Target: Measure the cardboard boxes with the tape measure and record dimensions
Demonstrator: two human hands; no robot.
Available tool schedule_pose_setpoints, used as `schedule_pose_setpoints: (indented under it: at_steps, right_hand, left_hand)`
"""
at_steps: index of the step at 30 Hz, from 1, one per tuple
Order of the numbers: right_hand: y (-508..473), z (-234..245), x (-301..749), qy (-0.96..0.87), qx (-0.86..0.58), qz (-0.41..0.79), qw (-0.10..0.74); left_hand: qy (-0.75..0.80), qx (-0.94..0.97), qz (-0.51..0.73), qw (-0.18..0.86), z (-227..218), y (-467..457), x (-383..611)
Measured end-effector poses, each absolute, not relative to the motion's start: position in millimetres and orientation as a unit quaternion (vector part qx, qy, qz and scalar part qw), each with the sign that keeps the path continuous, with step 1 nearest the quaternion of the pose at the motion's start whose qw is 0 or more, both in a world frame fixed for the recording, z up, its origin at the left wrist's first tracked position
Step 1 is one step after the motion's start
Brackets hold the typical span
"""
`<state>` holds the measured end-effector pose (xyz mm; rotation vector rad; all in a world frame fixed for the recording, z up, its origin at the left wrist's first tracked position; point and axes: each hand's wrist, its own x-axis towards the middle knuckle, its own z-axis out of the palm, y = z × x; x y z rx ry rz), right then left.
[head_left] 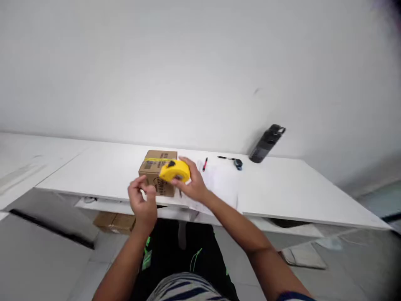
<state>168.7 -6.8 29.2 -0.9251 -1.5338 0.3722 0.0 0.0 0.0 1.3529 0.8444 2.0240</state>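
A small brown cardboard box (154, 167) stands near the front edge of a white table (282, 188). My right hand (193, 184) is closed round a yellow tape measure (174, 170) held against the box's right side. A yellow strip of tape runs from it across the box top. My left hand (142, 200) is at the box's front left corner, fingers pinched together; what they hold is too blurred to make out.
A red pen (204, 164) and sheets of white paper (219, 184) lie right of the box. Further back are a dark small object (238, 164) and a black bottle (266, 143) leaning on the wall. Cardboard boxes (114, 221) sit under the table.
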Motion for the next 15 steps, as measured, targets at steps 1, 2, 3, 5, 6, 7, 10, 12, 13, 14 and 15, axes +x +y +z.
schedule_pose_setpoints:
  at_steps: [1,2,3,5,6,7,10,12,13,14,15]
  right_hand:
    - [-26.5,8.4,168.8,-0.651,-0.398,0.186,0.619]
    - [-44.1,-11.3,169.8,-0.631,-0.405,0.203,0.63]
    - [-58.0,-28.6,173.4,-0.613,-0.416,0.216,0.636]
    - [-70.8,-52.4,192.5,-0.602,-0.431,0.24,0.627]
    - [-68.6,-58.0,208.6,-0.591,-0.454,0.25,0.618]
    - [-60.7,-59.4,228.3,-0.571,-0.487,0.242,0.616]
    - [-9.4,-45.9,295.9,-0.551,-0.635,0.16,0.517]
    - [35.6,-32.9,334.2,-0.628,-0.715,0.038,0.307]
    - [57.0,-28.0,349.2,-0.663,-0.73,-0.031,0.164]
    - [75.7,-25.1,361.4,-0.676,-0.726,-0.043,0.12]
    - [91.0,-24.2,371.5,-0.69,-0.717,-0.055,0.079]
  left_hand:
    - [0.297,0.561,0.677,0.372,-7.4,-10.6,12.8]
    - [0.278,0.603,0.6,0.446,-14.2,-20.4,24.6]
    - [0.259,0.634,0.527,0.503,-19.9,-28.3,35.1]
    - [0.236,0.667,0.421,0.568,-26.5,-36.0,51.4]
    - [0.233,0.675,0.391,0.58,-27.0,-35.3,57.7]
    - [0.232,0.685,0.367,0.585,-25.8,-31.8,63.5]
    - [0.205,0.745,0.265,0.576,-15.8,-9.2,86.0]
    - [0.161,0.791,0.183,0.561,-10.5,10.7,111.4]
    - [0.14,0.807,0.147,0.554,-10.4,20.8,127.4]
    - [0.122,0.815,0.116,0.554,-12.5,30.5,144.4]
    - [0.118,0.808,0.091,0.57,-16.9,39.5,161.5]
